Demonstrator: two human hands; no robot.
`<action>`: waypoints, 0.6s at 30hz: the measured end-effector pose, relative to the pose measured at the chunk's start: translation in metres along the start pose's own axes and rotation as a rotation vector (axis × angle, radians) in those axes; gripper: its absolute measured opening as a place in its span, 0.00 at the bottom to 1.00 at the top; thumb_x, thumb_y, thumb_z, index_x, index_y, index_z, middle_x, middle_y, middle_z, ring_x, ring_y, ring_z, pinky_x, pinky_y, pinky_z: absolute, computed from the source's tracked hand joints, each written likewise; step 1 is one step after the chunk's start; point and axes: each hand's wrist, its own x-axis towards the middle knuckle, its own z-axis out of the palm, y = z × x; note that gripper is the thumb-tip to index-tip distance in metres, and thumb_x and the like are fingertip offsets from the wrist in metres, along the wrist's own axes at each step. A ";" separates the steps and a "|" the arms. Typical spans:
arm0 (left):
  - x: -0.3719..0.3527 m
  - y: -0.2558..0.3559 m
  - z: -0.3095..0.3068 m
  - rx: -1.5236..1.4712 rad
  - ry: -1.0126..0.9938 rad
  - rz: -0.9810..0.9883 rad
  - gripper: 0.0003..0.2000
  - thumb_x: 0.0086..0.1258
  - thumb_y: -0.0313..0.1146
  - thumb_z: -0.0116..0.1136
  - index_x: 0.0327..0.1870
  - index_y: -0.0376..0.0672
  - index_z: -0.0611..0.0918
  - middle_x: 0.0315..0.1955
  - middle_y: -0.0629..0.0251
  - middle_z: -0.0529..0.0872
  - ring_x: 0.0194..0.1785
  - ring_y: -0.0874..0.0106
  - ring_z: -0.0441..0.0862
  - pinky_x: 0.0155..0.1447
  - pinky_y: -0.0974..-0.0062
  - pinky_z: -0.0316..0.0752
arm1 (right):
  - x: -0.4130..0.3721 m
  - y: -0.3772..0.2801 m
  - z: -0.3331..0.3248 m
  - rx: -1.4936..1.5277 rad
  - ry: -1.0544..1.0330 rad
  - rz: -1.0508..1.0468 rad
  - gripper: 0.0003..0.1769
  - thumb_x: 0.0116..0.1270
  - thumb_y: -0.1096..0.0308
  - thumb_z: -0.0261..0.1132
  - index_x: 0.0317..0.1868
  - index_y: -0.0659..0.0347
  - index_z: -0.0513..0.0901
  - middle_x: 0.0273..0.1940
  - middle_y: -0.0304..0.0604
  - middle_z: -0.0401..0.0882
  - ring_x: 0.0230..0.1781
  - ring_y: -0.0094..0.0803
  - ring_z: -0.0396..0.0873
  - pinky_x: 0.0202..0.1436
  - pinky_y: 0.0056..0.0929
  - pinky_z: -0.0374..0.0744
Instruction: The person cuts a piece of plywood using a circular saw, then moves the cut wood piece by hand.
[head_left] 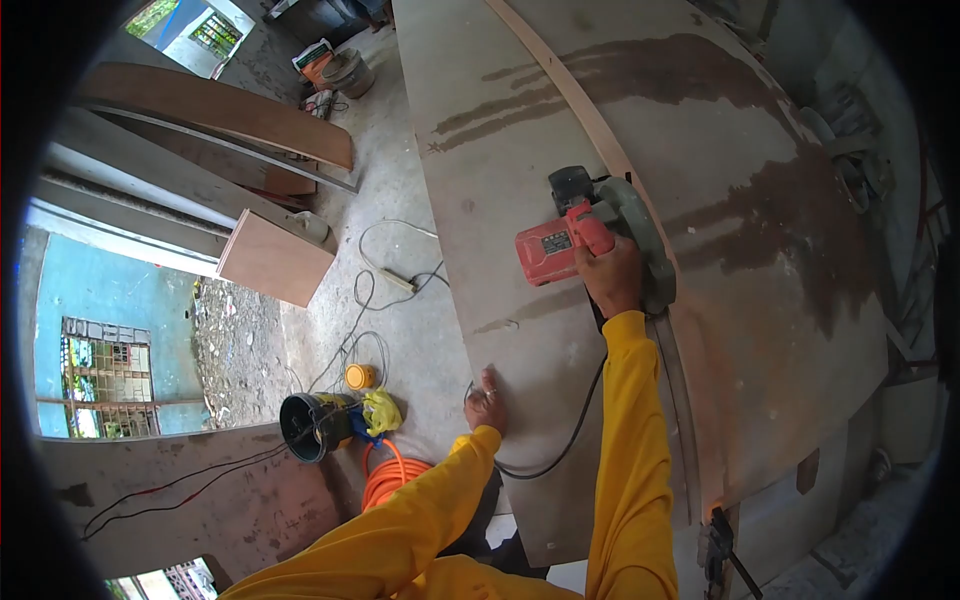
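Note:
My right hand (612,275) is closed round the handle of a red circular saw (548,252), which rests on a large plywood sheet (540,400). The saw's grey blade guard (655,250) lies against a long narrow wood strip (575,95) running lengthwise over the sheet. A black cord (580,425) trails from the saw toward me and over the sheet's left edge. At that edge, my left hand (486,408) grips the plywood, thumb on top and the other fingers partly hidden. Whether the blade is turning cannot be seen.
A clamp (718,545) holds the strip's near end. Dark stains mark the sheet's right side. On the floor at left are a black bucket (312,428), an orange hose coil (395,480), a yellow container (360,376) and loose cables (370,300). Curved wood panels (220,110) stand beyond.

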 end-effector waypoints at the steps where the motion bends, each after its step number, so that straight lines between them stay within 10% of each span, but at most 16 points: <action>1: 0.002 -0.003 0.002 0.003 -0.005 -0.002 0.42 0.67 0.68 0.38 0.37 0.25 0.81 0.38 0.30 0.80 0.49 0.39 0.77 0.56 0.56 0.70 | 0.005 0.000 0.002 -0.001 0.001 -0.004 0.14 0.54 0.64 0.69 0.30 0.70 0.81 0.28 0.59 0.81 0.35 0.57 0.81 0.38 0.39 0.80; 12: 0.006 -0.007 -0.008 0.012 -0.076 0.060 0.41 0.68 0.67 0.41 0.34 0.25 0.82 0.32 0.32 0.81 0.44 0.39 0.78 0.51 0.54 0.70 | 0.034 -0.013 0.018 -0.058 -0.003 -0.035 0.14 0.56 0.64 0.67 0.31 0.71 0.82 0.28 0.59 0.82 0.35 0.55 0.82 0.37 0.38 0.79; 18: 0.105 0.008 -0.024 -0.377 -0.100 0.154 0.33 0.69 0.58 0.50 0.25 0.27 0.79 0.19 0.49 0.80 0.25 0.64 0.81 0.34 0.65 0.75 | 0.038 -0.008 0.019 0.017 -0.047 -0.063 0.14 0.56 0.64 0.67 0.31 0.70 0.82 0.27 0.57 0.82 0.34 0.52 0.83 0.36 0.36 0.78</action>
